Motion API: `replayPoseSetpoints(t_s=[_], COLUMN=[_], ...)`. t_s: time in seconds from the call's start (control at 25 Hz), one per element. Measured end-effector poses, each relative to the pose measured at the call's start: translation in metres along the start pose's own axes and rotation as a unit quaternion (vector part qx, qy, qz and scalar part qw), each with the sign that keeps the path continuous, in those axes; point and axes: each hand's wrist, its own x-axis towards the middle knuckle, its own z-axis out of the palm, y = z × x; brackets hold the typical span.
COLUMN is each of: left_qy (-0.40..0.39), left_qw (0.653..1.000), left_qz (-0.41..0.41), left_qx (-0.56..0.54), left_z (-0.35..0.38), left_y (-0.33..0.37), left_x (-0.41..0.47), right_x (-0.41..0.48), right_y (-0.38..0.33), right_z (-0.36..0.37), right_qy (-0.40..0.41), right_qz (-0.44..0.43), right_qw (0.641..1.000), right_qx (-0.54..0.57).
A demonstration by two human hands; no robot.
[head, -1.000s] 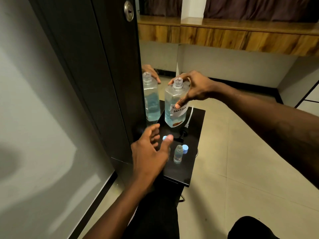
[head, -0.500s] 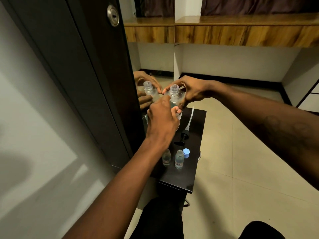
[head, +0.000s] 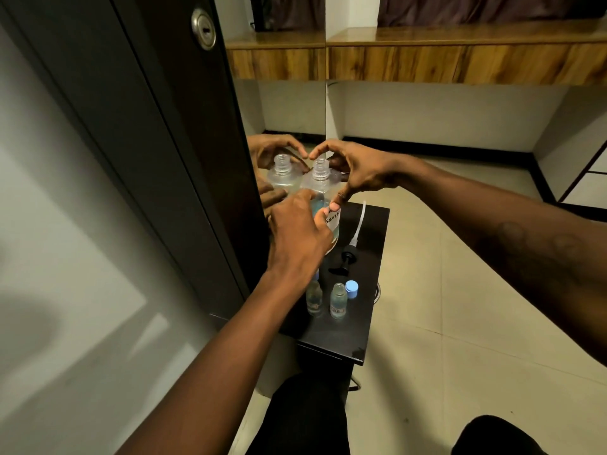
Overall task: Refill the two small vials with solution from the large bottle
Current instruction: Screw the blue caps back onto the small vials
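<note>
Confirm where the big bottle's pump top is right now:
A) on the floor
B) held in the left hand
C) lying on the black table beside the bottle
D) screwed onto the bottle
C: the pump lies on the table, tube toward the wall, while the bottle has a bare threaded neck and both hands grip it.

The large bottle (head: 319, 185) is clear plastic with a threaded, uncapped neck, partly filled with pale blue liquid, and carries a white handwritten label. It stands upright, gripped between the left hand (head: 297, 238) at its front and the right hand (head: 356, 172) at its shoulder. Two small vials (head: 314, 297) (head: 338, 300), clear and uncapped, stand upright side by side just below the left wrist, well apart from the right hand.
</note>
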Motion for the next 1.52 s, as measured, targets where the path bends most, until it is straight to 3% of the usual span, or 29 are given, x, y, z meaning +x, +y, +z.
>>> replayPoseSetpoints(t_s=[0.12, 0.28, 0.4, 0.52, 0.56, 0.72, 0.92, 1.2, 1.52], left_qy=[0.012, 0.058, 0.034, 0.011, 0.007, 0.005, 0.014, 0.005, 0.007], left_qw=[0.999, 0.991, 0.978, 0.969, 0.968, 0.961, 0.958, 0.957, 0.972], left_qz=[-0.008, -0.083, -0.173, -0.224, -0.231, -0.25, -0.256, -0.259, -0.231], left_qx=[-0.031, -0.091, -0.115, -0.105, -0.1, -0.117, -0.129, -0.128, -0.05], left_z=[-0.008, -0.024, -0.021, -0.007, -0.002, 0.016, 0.032, 0.042, 0.041], left_y=[-0.007, -0.005, -0.003, -0.003, -0.002, 0.003, 0.003, -0.002, 0.006], left_x=[-0.016, -0.067, -0.12, -0.148, -0.152, -0.159, -0.165, -0.165, -0.16], right_x=[-0.002, -0.018, -0.048, -0.087, -0.099, -0.13, -0.128, -0.121, -0.126], right_y=[0.003, 0.002, 0.005, 0.017, 0.023, 0.044, 0.06, 0.059, 0.05], right_z=[0.004, 0.011, 0.018, 0.04, 0.053, 0.105, 0.137, 0.142, 0.144], right_qy=[0.001, 0.014, 0.14, 0.316, 0.325, 0.192, 0.087, 0.06, 0.046], right_qz=[0.011, 0.023, 0.007, -0.021, -0.025, 0.021, 0.058, 0.03, 0.006], right_qw=[0.999, 0.999, 0.99, 0.948, 0.944, 0.974, 0.973, 0.974, 0.981], right_qx=[0.044, 0.044, 0.031, -0.036, -0.044, -0.115, -0.206, -0.217, -0.187])
